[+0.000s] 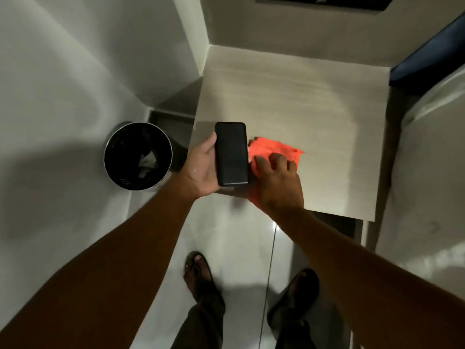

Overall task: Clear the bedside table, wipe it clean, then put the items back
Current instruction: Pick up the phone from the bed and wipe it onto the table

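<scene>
The bedside table [289,96] has a pale, bare top and fills the middle of the head view. My left hand [203,167] holds a flat black rectangular device [231,153], like a power bank, above the table's front left corner. My right hand [276,182] presses down on an orange cloth [274,147] that lies on the table near its front edge, just right of the device. Part of the cloth is hidden under my hand.
A round metal bin [138,156] with crumpled paper inside stands on the floor left of the table. A bed with white bedding [427,159] borders the table on the right. Walls close the left and far sides. My sandalled feet [198,273] stand on glossy floor tiles.
</scene>
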